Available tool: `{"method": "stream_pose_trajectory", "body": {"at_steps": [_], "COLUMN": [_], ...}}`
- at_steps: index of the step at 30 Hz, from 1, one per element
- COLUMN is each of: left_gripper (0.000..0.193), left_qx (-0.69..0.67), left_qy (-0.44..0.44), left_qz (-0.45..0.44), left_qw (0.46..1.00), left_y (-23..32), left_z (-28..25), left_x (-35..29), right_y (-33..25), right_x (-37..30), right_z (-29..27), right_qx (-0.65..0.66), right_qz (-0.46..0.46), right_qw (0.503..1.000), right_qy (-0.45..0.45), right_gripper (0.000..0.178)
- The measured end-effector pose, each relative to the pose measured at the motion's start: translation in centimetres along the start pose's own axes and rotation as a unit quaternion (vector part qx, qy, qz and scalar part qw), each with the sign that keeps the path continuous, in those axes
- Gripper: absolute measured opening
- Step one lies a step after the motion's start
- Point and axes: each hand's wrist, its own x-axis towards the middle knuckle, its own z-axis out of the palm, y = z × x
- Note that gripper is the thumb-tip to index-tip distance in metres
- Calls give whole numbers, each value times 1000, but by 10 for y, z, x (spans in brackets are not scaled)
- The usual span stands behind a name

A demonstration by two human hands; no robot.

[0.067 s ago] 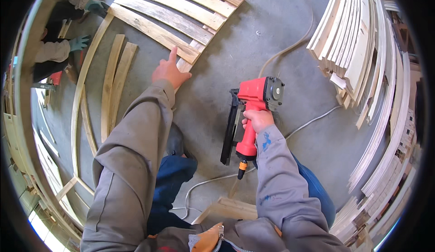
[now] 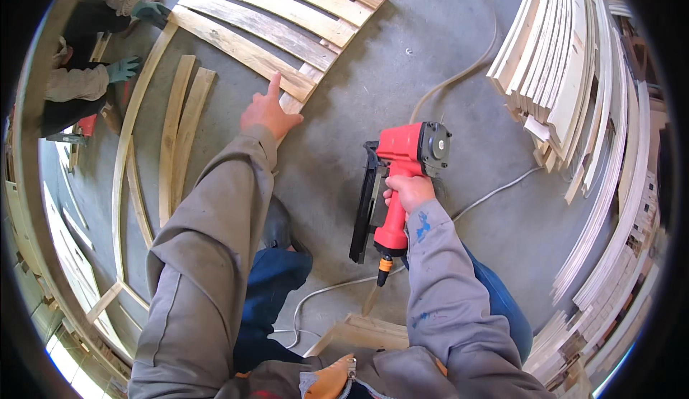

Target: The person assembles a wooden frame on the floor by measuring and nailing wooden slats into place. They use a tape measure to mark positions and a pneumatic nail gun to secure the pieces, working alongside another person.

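Note:
My right hand (image 2: 411,192) is wrapped round the grip of a red and black pneumatic nail gun (image 2: 400,141), held above the floor. Its long black magazine (image 2: 364,209) lies on the left side, and an orange and black hose fitting (image 2: 385,268) sits at the grip's lower end. Ahead and to the left, my left hand (image 2: 269,114) has its index finger and thumb stretched apart; the other fingers are partly hidden. That index finger reaches the nearest slat (image 2: 240,49) of a slatted wooden frame. Beneath the palm runs the pale end of a crosspiece (image 2: 291,105).
A co-worker's gloved hands (image 2: 123,69) are at the far left, one by the frame's corner. Loose boards (image 2: 192,130) lie left of my arm. Tall stacks of thin boards (image 2: 549,62) stand at right. Air hoses (image 2: 459,76) trail over the grey floor; wood lies near my feet (image 2: 362,331).
The co-worker's arms at the far left have shifted slightly leftward. My own hands and the nail gun stay practically in place.

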Motion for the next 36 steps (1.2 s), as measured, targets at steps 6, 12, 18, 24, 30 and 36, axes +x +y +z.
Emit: {"method": "stream_pose_trajectory", "body": {"at_steps": [6,12,18,24,30,36], "left_gripper": [110,109,104,100,93,91], "left_qx": [48,48,23,28,31,24], "left_qy": [6,2,49,58,72,76], "left_qz": [74,80,98,80,88,96], "left_qw": [996,996,994,995,993,992], "left_y": [4,12,11,16,17,16], "left_z": [9,11,24,33,33,34], "left_x": [37,52,58,60,60,61], "right_y": [-1,5,2,5,2,0], "right_x": [-2,2,1,-2,-4,-5], "right_z": [4,1,2,7,11,10], "right_qx": [0,11,11,12,1,-14], "right_qz": [11,11,19,1,2,5], "right_qw": [1000,1000,1000,1000,1000,1000], "right_qy": [-1,-6,4,1,3,7], "right_gripper": [16,16,15,15,15,14]}}
